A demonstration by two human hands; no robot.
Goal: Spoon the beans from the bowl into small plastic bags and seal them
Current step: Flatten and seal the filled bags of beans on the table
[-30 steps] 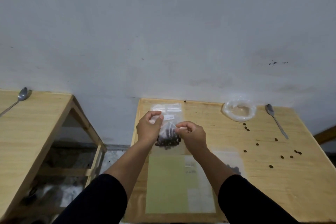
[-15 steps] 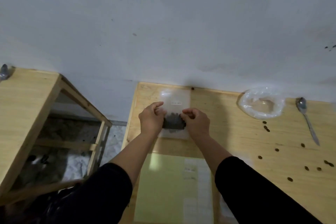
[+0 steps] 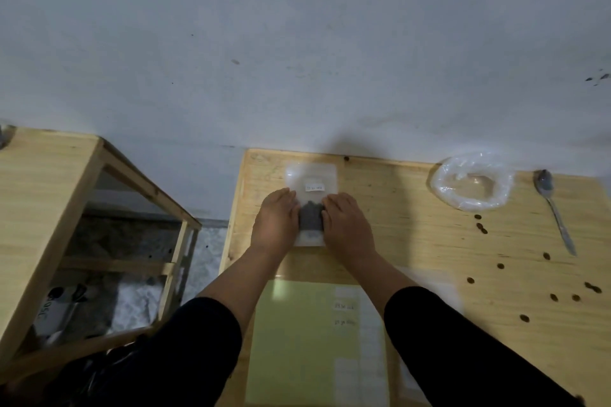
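Both hands, left [image 3: 276, 220] and right [image 3: 347, 225], press flat, fingers straight, on the bag [image 3: 310, 205] near the table's [image 3: 413, 241] far edge; its label [image 3: 314, 188] is unreadable.

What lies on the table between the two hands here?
In the head view, the dark beans inside the small plastic bag lie between the left hand and right hand, which press the bag flat.
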